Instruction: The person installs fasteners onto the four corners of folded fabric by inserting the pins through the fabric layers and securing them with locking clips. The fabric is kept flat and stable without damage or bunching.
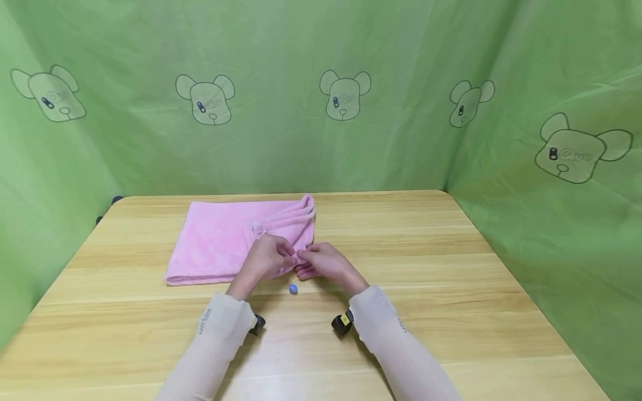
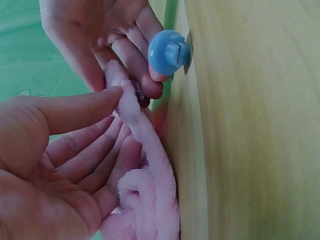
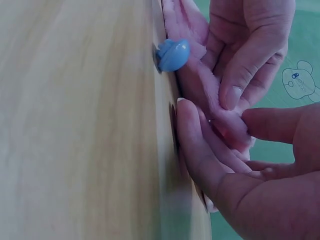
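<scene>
A pink plush cloth (image 1: 215, 239) lies folded on the table, its near right corner lifted between both hands. My left hand (image 1: 268, 256) pinches the cloth's edge between thumb and fingers. From the other side my right hand (image 1: 328, 262) grips the same corner, thumb on top and fingers underneath. A small clear piece (image 2: 139, 91) shows against the cloth by the right fingers in the left wrist view. Just in front of the hands, a small blue domed cap (image 2: 167, 52) with a slotted underside lies on the tabletop, touched by neither hand.
The wood-grain table (image 1: 426, 312) has rounded far corners. Green curtains (image 1: 281, 150) printed with mouse heads enclose its back and sides. Dark wrist cameras (image 1: 342, 324) hang below both sleeves, close over the tabletop.
</scene>
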{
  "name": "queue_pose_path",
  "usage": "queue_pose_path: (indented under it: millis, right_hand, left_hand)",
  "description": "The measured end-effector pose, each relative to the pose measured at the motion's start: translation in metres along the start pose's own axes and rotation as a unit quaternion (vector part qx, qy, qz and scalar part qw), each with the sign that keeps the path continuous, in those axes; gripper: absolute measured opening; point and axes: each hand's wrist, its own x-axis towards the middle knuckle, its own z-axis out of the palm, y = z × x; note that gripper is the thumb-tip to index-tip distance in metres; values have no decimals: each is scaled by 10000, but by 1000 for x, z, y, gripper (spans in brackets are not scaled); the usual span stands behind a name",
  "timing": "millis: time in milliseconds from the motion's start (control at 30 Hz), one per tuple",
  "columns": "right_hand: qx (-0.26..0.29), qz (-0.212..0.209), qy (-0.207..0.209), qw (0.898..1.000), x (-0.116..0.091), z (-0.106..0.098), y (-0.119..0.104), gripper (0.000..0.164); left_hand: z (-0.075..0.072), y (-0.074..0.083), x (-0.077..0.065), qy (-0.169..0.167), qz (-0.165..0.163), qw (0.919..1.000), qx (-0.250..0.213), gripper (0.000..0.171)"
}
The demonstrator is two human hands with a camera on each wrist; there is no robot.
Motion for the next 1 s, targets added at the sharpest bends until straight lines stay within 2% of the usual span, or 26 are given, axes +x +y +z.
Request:
queue_pose_path:
  millis: [567,767,867,1000]
  right_hand:
    - [54,-127,108,9998,1,-1,6,7]
    - [145,-159,186,9996,2,-1,8,11]
    - [168,-142,199,9996,3,-2,9,13]
    - [181,-164,155,9996,3,-2,9,10]
  left_hand:
    - [0,0,0,-136,18,9999,45,11]
    - [-1,0,0,-194,-15,9998,-7,11]
    - [-3,1,-2,-312,-67,9995,63,10]
    - [-7,6,-5,-607,-73,9971,454,9]
